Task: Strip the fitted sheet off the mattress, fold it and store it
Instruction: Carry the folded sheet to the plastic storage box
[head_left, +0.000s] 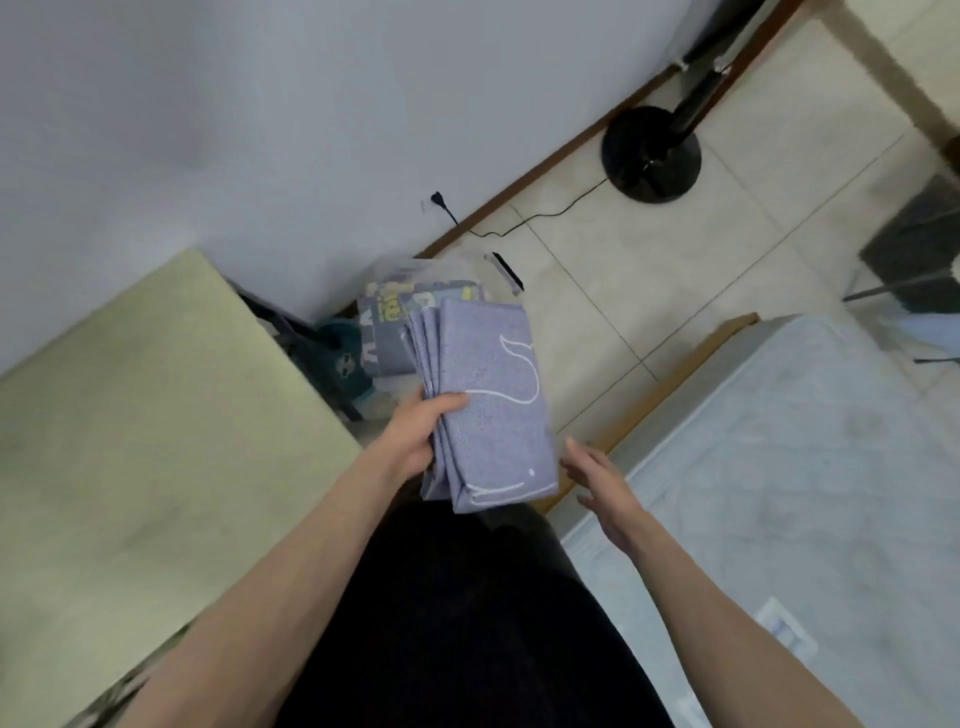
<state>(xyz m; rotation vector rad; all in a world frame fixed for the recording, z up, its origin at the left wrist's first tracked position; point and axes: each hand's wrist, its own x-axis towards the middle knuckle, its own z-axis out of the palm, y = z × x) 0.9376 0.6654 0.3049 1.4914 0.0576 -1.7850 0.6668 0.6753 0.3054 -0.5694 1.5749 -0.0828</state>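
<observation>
The fitted sheet (488, 400) is folded into a thick blue-purple rectangle with white line drawings. My left hand (421, 431) grips its left edge, thumb on top, and holds it in the air above the floor. Just to the right of the sheet's lower corner, my right hand (597, 483) hovers with straight fingers and holds nothing. The bare white mattress (810, 467) lies at the right on a wooden frame. Under the sheet's far end stands a clear plastic storage box (415, 280) with folded printed fabrics inside.
A pale green mattress or table top (130, 415) fills the left. A black fan base (652, 153) with its cable stands on the tiled floor by the wall. A dark teal item (343, 358) lies next to the box. A dark object (919, 244) sits at the right edge.
</observation>
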